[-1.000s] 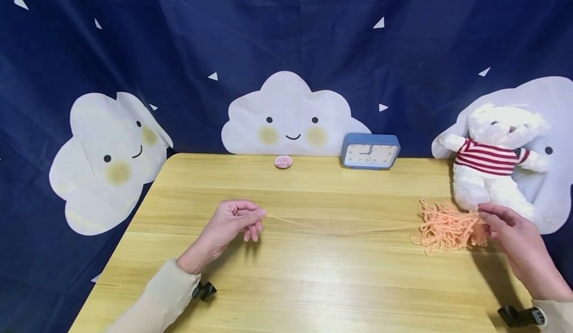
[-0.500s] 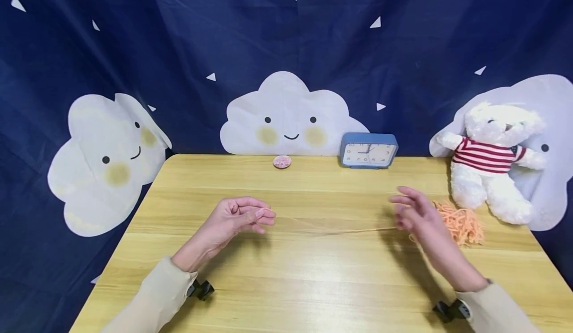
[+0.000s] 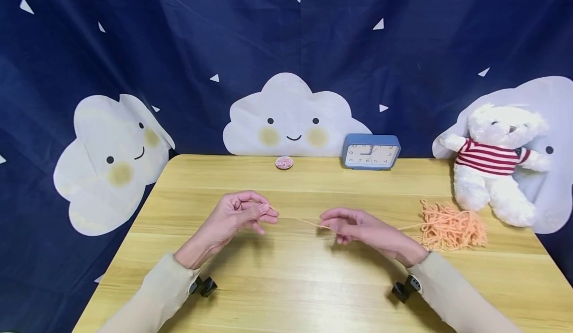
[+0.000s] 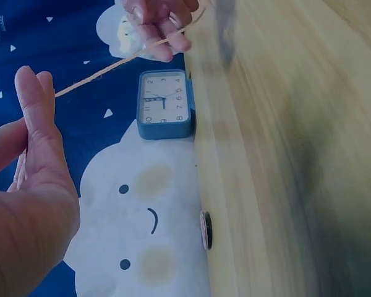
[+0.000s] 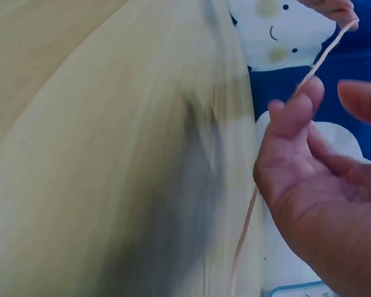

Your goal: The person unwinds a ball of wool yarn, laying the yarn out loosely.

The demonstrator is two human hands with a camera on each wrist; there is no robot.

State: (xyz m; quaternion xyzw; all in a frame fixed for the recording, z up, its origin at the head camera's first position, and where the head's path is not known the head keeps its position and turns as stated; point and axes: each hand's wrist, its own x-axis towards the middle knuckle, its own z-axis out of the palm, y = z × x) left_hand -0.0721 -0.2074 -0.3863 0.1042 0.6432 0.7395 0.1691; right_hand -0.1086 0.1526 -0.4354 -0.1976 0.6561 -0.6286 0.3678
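Note:
A loose pile of orange yarn (image 3: 452,229) lies on the wooden table (image 3: 295,283) at the right, in front of a white teddy bear. One yarn strand (image 3: 297,219) runs left from the pile, just above the tabletop. My left hand (image 3: 267,213) pinches the strand's free end between thumb and fingers. My right hand (image 3: 329,222) has its fingers curled round the same strand, a short way to the right. The left wrist view shows the strand (image 4: 111,65) stretched from my left hand (image 4: 34,105) to the right hand (image 4: 157,28). In the right wrist view the strand (image 5: 326,54) crosses my right hand (image 5: 324,102).
A blue alarm clock (image 3: 371,151) and a small pink round badge (image 3: 284,162) stand at the table's back edge. The teddy bear (image 3: 497,164) in a striped shirt sits at the back right. A dark blue curtain with cloud faces hangs behind.
My right hand left the yarn pile and moved left along the strand, and now holds it close to the left hand. The left hand barely moved.

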